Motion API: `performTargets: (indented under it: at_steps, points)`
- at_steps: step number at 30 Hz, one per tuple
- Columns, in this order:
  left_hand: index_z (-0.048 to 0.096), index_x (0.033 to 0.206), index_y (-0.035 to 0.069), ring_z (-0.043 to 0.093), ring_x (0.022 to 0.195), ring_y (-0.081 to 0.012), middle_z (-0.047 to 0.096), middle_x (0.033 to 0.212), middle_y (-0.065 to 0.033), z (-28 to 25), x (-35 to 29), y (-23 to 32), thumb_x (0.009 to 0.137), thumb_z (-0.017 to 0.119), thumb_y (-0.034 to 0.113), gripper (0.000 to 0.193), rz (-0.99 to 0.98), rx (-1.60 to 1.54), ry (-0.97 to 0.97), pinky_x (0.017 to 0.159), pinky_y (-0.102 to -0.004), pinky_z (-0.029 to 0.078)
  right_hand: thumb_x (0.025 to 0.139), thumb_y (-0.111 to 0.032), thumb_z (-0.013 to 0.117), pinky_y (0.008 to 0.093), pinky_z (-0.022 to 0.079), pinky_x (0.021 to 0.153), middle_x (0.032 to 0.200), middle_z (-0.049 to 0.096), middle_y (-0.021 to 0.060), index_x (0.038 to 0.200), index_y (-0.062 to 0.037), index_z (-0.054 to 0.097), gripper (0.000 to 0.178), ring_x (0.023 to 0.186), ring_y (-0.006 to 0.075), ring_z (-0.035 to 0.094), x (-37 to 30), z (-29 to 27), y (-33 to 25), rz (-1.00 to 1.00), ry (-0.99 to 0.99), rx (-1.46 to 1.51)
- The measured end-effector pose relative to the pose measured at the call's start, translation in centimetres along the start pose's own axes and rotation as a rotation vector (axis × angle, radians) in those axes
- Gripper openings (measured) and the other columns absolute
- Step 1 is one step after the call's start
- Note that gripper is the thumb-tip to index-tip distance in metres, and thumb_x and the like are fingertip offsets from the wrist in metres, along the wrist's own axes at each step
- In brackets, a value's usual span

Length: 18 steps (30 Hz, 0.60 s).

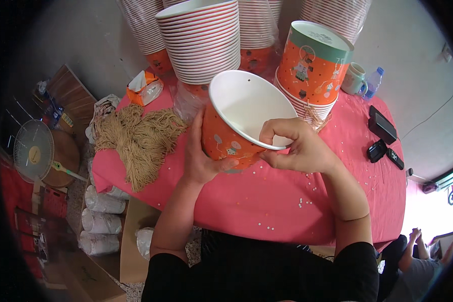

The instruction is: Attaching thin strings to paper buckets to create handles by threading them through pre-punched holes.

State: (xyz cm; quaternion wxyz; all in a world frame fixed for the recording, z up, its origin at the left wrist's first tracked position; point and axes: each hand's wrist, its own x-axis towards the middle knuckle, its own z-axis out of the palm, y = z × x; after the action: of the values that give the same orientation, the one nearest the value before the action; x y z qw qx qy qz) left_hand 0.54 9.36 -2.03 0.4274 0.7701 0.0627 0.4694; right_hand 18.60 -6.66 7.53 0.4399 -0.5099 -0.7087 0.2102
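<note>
Right over the middle of the worktop (251, 204), an orange tub (244, 108) is held tilted, its white mouth turned up and toward the person. Whether its base touches the pink cloth I cannot tell. The left hand (201, 156) is clamped on the tub's left wall, thumb across the near side. The right hand (302, 143) grips the near right rim, bent fingers inside and thumb outside; whether anything small sits between them is hidden.

Left of the tub lies a heap of tan cord (143, 136), with an orange packet (145, 89) just beyond. A tall stack (204, 45) of nested tubs stands behind. Far right, an upturned tub (312, 65) sits on another stack (298, 106), near a mug (355, 78) and a bottle (373, 83). Nearer on the right are a black box (382, 125), a case (376, 151) and a remote (395, 158). White dots (301, 203) speckle the cloth.
</note>
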Motion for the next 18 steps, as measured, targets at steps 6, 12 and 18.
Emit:
performTargets:
  at_steps: [6,12,18]
  points:
    - [0.02,0.147,-0.006,0.042,0.131,-0.0281,0.038,0.141,-0.019,0.3,0.5,0.6,0.064,0.084,0.059,0.124,-0.125,-0.182,-0.044,0.108,-0.042,0.038,0.075,0.001,0.068,0.0307,0.05,0.071,0.078,0.061,0.0084,0.087,0.0009,0.058,0.016,0.075,0.0178,0.06,0.0,-0.1,-0.5,-0.025,0.026,0.079]
    - [0.018,0.148,-0.006,0.04,0.133,-0.0262,0.038,0.143,-0.0172,0.6,0.6,1.0,0.065,0.085,0.056,0.124,-0.164,-0.278,-0.071,0.109,-0.0402,0.038,0.078,0.002,0.063,0.0317,0.051,0.073,0.081,0.062,0.0089,0.09,0.0028,0.058,0.014,0.079,0.0175,0.061,-0.1,-0.6,-0.5,-0.025,0.016,0.078]
    - [0.016,0.149,-0.006,0.04,0.134,-0.0262,0.038,0.143,-0.0171,0.6,0.4,0.6,0.064,0.086,0.055,0.125,-0.161,-0.272,-0.06,0.108,-0.0402,0.039,0.077,-0.001,0.066,0.0325,0.05,0.064,0.074,0.06,0.008,0.09,0.0013,0.058,0.015,0.069,0.0174,0.06,-0.1,0.3,-0.3,0.0,0.11,-0.009]
